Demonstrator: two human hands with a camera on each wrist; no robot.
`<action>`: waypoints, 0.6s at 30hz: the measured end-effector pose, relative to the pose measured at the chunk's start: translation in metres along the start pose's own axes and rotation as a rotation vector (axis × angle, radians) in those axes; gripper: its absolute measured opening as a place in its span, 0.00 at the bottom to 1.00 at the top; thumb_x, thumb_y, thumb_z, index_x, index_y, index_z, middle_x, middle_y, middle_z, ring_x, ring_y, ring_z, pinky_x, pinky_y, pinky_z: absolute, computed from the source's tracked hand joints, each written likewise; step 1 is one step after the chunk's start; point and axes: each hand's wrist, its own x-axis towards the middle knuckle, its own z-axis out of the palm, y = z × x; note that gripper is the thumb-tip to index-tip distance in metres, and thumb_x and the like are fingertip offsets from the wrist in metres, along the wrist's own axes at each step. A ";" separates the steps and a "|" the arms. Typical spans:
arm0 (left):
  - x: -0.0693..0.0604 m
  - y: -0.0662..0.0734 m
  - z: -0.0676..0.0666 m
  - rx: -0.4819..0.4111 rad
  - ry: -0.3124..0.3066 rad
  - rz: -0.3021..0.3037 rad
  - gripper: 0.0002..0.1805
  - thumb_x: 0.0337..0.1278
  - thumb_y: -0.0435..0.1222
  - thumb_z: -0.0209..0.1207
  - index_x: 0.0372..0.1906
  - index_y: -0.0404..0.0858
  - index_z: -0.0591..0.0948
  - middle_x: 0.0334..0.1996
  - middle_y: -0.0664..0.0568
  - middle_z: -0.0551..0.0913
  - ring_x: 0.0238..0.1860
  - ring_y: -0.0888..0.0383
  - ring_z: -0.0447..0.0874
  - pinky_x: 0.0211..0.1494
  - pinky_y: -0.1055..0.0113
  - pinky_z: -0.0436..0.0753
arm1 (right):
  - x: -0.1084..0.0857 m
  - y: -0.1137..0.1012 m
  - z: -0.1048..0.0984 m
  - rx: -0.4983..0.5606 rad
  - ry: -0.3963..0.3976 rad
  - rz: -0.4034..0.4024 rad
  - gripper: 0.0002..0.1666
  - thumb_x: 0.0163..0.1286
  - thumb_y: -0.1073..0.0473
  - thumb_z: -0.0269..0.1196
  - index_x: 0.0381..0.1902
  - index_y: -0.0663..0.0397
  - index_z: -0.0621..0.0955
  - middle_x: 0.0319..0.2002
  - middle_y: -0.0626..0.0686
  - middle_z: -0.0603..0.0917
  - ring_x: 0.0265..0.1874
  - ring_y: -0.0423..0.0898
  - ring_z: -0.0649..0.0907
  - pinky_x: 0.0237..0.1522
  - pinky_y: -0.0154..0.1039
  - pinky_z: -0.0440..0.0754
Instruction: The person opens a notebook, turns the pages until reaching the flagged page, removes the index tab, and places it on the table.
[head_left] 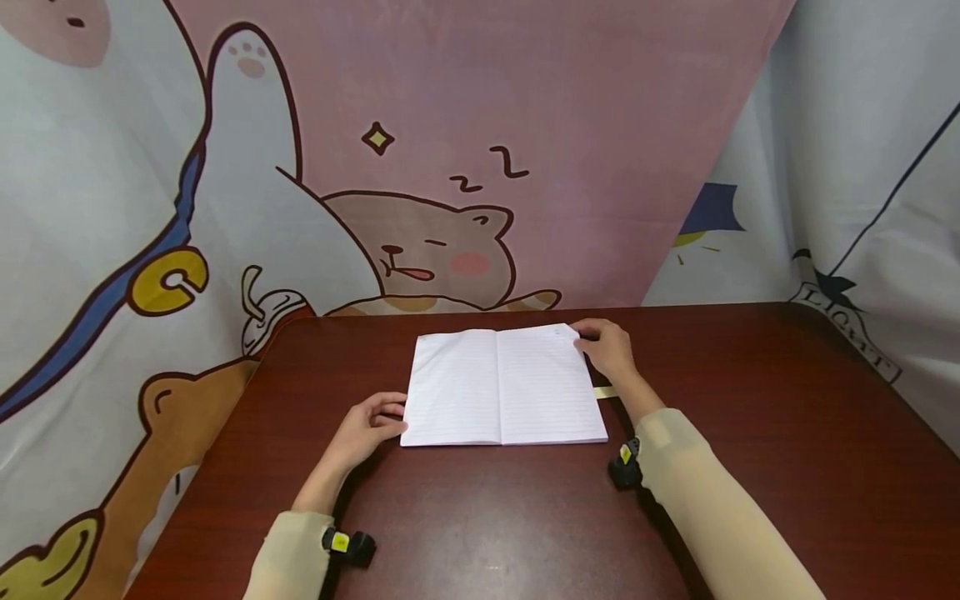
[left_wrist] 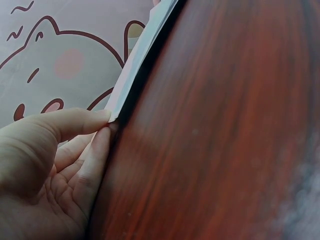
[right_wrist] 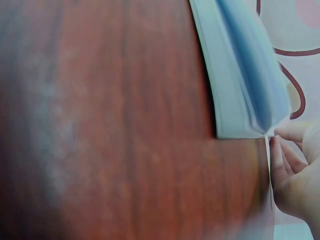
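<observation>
An open notebook (head_left: 457, 387) with white ruled pages lies on the dark red-brown table. At its left edge my left hand (head_left: 366, 425) holds on, and in the left wrist view the thumb (left_wrist: 92, 120) is on top of the notebook edge with fingers below. My right hand (head_left: 611, 350) pinches the upper right corner of the right-hand page. The right wrist view shows pages (right_wrist: 260, 85) bowed up from the thick stack beneath, towards that hand (right_wrist: 300, 175). A pale yellow ribbon strip (head_left: 606, 392) sticks out past the right edge, under the right wrist.
The wood-grained table (head_left: 480, 525) extends in front and to both sides. Behind it hangs a cartoon-printed cloth (head_left: 600, 125), with a white cloth (head_left: 877, 150) at the right. Small black cameras (head_left: 352, 547) are strapped at both wrists.
</observation>
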 end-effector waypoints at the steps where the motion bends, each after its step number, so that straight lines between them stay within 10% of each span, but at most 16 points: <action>1: 0.000 0.001 0.000 0.001 0.000 -0.003 0.25 0.58 0.30 0.66 0.62 0.32 0.77 0.50 0.37 0.83 0.42 0.57 0.83 0.42 0.71 0.79 | 0.000 0.000 0.000 0.002 0.006 0.000 0.15 0.70 0.65 0.62 0.54 0.58 0.84 0.59 0.63 0.81 0.61 0.60 0.77 0.62 0.56 0.75; 8: -0.018 0.036 -0.003 0.010 -0.023 0.005 0.23 0.58 0.27 0.64 0.60 0.27 0.76 0.49 0.33 0.82 0.41 0.55 0.83 0.42 0.70 0.80 | -0.001 -0.001 0.000 0.023 0.036 -0.007 0.15 0.70 0.65 0.62 0.52 0.57 0.85 0.58 0.62 0.82 0.59 0.59 0.79 0.61 0.56 0.75; 18: -0.019 0.039 -0.003 -0.002 -0.016 -0.008 0.23 0.58 0.27 0.64 0.60 0.28 0.77 0.48 0.34 0.82 0.41 0.56 0.83 0.43 0.71 0.79 | -0.002 -0.002 0.000 0.049 0.075 -0.017 0.16 0.69 0.65 0.63 0.54 0.55 0.85 0.60 0.61 0.80 0.57 0.59 0.79 0.56 0.54 0.78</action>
